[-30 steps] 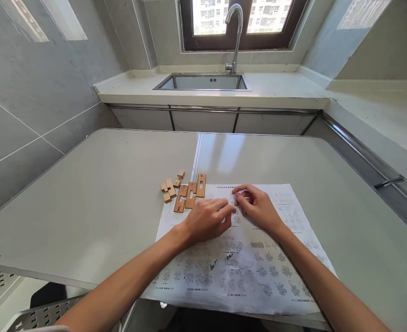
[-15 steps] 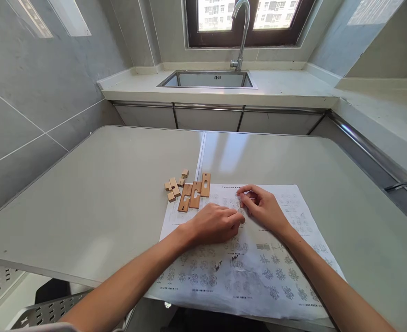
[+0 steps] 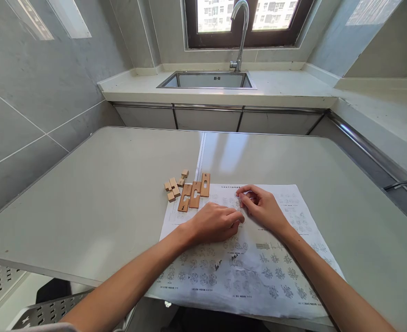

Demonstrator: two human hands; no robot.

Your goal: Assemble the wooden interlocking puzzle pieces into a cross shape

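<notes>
My left hand [image 3: 220,222] rests on a large printed sheet [image 3: 258,295], its fingers curled in and its palm turned down. Whether anything lies inside it is hidden. Close by on the right, my right hand [image 3: 260,205] lies on the same sheet with bent fingers. Its thumb and index finger are drawn near each other, and nothing shows between them. Beyond my left hand are flat wooden puzzle pieces with cut-out slots: one marked 5 [image 3: 183,203], a middle one [image 3: 192,203] and one marked 2 [image 3: 208,180]. Small notched wooden blocks [image 3: 174,190] lie left of them.
The sheet, printed with rows of small diagrams, lies on a pale table [image 3: 120,184] with a centre seam and overhangs its near edge. Behind it stands a counter with a sink [image 3: 206,80] and a tap [image 3: 239,41]. A perforated chair [image 3: 51,310] is at lower left.
My left hand has shifted very slightly, its fingers a little more curled. The right hand and the wooden pieces stay where they were.
</notes>
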